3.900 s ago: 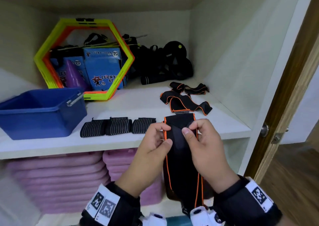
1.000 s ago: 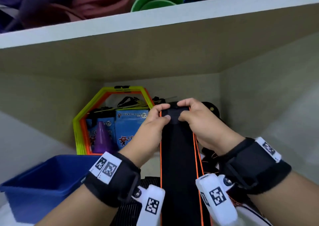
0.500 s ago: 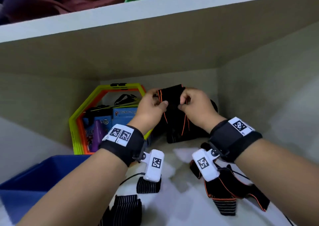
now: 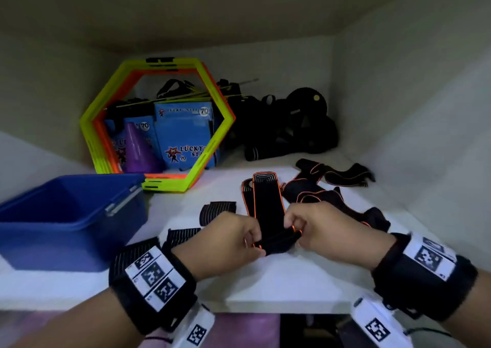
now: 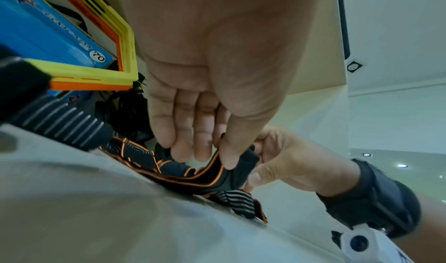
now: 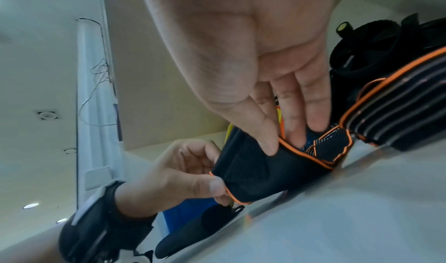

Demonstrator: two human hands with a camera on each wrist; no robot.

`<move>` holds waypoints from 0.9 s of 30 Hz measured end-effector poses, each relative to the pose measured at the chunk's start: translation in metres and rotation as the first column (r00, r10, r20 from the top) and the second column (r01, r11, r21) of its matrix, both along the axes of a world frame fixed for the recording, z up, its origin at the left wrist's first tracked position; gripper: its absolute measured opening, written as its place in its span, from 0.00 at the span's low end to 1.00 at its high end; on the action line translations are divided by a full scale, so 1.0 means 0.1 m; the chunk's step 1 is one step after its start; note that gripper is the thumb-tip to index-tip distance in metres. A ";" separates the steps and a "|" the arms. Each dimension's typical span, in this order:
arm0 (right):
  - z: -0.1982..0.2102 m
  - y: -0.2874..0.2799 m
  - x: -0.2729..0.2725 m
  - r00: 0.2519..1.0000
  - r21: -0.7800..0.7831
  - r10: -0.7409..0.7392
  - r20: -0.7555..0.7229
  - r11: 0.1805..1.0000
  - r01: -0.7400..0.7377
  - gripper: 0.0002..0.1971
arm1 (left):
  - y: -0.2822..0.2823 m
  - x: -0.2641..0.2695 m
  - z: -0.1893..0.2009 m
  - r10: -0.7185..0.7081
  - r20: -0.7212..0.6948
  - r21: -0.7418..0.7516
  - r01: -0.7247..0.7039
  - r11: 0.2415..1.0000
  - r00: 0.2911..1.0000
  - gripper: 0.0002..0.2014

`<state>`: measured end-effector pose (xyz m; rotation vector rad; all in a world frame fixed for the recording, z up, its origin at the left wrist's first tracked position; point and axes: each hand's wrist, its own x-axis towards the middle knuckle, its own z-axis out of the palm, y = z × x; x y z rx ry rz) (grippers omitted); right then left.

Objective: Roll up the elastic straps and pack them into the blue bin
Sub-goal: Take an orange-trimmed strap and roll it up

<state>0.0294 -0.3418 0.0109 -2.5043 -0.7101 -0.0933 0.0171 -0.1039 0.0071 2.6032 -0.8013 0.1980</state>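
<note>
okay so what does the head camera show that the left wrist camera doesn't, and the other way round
Only the head view shows the blue plastic bin at the shelf's left, the purple cone, and the black orange-edged elastic strap stretched out flat toward the back of the shelf.

Only the left wrist view shows the left hand's fingertips from underneath, pinching the strap's near end as a curl forms.

Both show the left hand, the right hand, the strap between them, and the yellow and orange hexagon rings.
</note>
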 end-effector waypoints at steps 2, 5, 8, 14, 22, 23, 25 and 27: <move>-0.06 -0.01 -0.13 0.999 -0.127 0.039 -0.009 0.991 -0.040 0.13 | 0.00 -0.13 -0.04 -0.047 -0.031 0.006 0.048 0.999 0.998 0.08; -0.11 0.00 -0.31 0.995 -0.161 0.052 -0.083 0.985 -0.065 0.12 | 0.02 -0.29 -0.09 -0.082 -0.093 -0.014 0.081 0.997 0.992 0.07; -0.07 0.00 -0.45 0.982 -0.147 0.035 -0.188 0.987 -0.063 0.14 | 0.06 -0.41 -0.11 -0.118 -0.152 -0.043 0.113 0.993 0.981 0.09; 0.22 -0.10 -0.33 0.920 -0.107 -0.021 -0.391 0.994 -0.023 0.21 | 0.16 -0.24 0.05 -0.071 -0.332 -0.173 0.013 0.985 0.941 0.11; 0.32 0.21 0.72 0.746 0.163 -0.152 -0.648 0.929 0.331 0.14 | -0.19 0.60 0.13 0.232 -0.158 0.168 -0.205 0.964 0.960 0.18; 0.32 0.25 0.83 0.744 0.126 -0.200 -0.638 0.926 0.357 0.15 | -0.23 0.67 0.14 0.251 -0.171 0.165 -0.224 0.961 0.953 0.18; 0.30 0.30 1.00 0.730 0.043 -0.282 -0.623 0.919 0.392 0.14 | -0.30 0.79 0.15 0.299 -0.212 0.161 -0.269 0.950 0.930 0.17; 0.24 0.31 1.14 0.709 -0.021 -0.332 -0.622 0.912 0.409 0.12 | -0.36 0.90 0.11 0.338 -0.258 0.157 -0.306 0.939 0.905 0.17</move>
